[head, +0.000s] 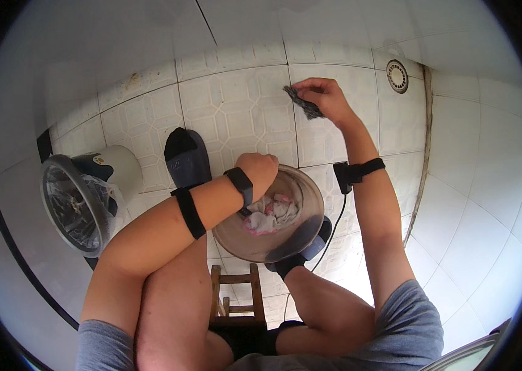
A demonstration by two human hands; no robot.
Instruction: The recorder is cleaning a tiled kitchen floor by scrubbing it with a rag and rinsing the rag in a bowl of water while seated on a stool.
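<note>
A round metal basin (238, 243) stands between my feet, with a wet, crumpled white and pink cloth (284, 211) inside. At its far left rim, my left hand (257, 170) is curled closed, apparently around the edge; its fingertips are hidden. Off beyond the basin to the right, my right hand (326, 98) pinches a dark grey, fibrous scrap (306, 103) between thumb and fingers. The scrap hangs over the pale floor tiles, and its exact material is hard to tell.
On the left is a lined waste bin (124, 169), tilted in the view. A wooden stool (238, 320) is beneath me. A round floor drain (397, 76) sits near the right wall. From my right forearm's strap, a black cable (335, 232) runs down past the basin.
</note>
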